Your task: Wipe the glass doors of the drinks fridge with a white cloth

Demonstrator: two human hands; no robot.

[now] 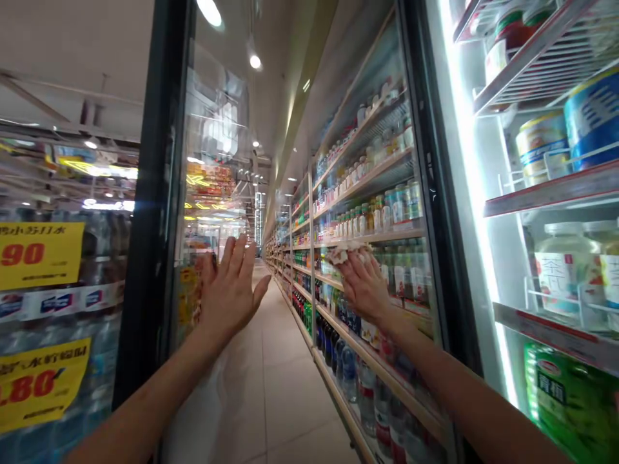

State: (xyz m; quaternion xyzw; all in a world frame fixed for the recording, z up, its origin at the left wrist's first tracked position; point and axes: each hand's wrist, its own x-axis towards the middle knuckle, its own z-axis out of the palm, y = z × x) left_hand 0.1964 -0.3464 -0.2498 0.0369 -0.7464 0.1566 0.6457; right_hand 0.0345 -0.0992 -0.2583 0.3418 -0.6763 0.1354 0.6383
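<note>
Glass door (290, 309) ahead; bottle packs (101, 298) to its left, cooler shelves (556, 194) to its right (cans (540, 147) above bottles (563, 274)). Left hand (233, 280) before door's left half; cloth (344, 252) under right hand (363, 287), right half.

Left of the glass door (300, 225), we read "90" and ".80" on yellow signs (41, 256); right of it, "茶" on a bottle (556, 274).

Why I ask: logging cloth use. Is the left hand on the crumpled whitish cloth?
No, the right hand is on the cloth, and the left hand is open, away from it.
</note>
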